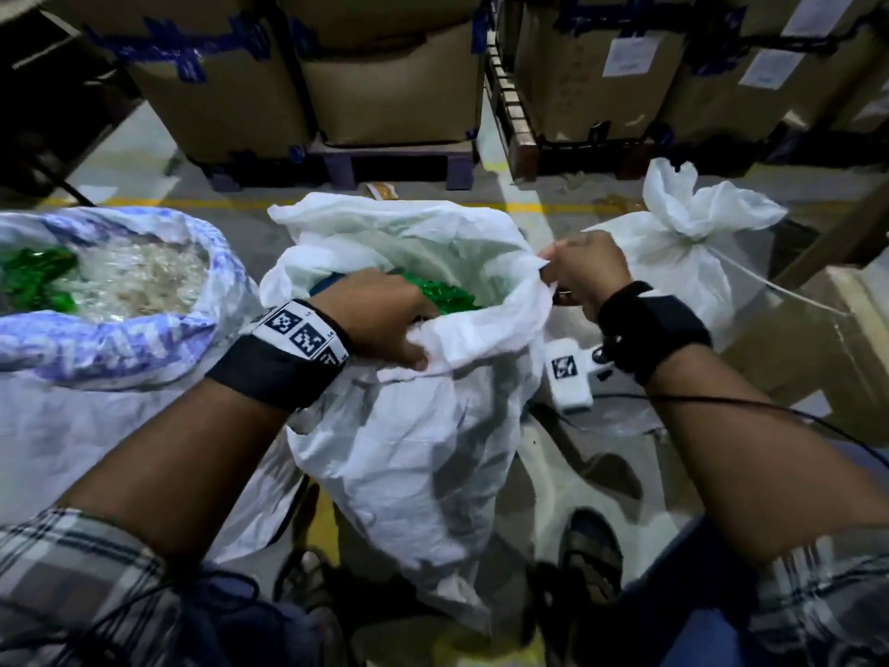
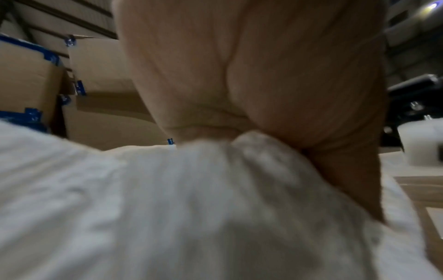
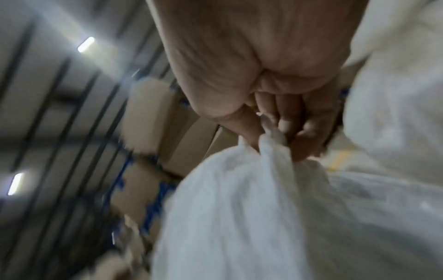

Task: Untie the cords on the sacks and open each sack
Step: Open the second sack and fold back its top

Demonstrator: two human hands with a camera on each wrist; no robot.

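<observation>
Right now I'm gripping the middle sack [image 1: 413, 454] rim with my left hand [image 1: 380, 320], pinching its far edge with my right hand [image 1: 584, 274].

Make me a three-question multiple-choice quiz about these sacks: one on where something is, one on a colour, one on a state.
1. Where is the white woven sack still tied with a cord?
A. Right of the sack being held
B. Left of the sack being held
C. Behind the cardboard boxes

2. What colour are the pieces inside the open white plastic sack in the middle?
A. Red
B. Green
C. Black

3. What are the two hands doing?
A. Resting flat on the floor
B. Carrying a box
C. Gripping the middle sack's rim

Answers: 1 A, its knotted neck stands beyond the right hand. 2 B, green pieces show at the mouth. 3 C, the left hand and right hand both hold bunched rim.
</observation>
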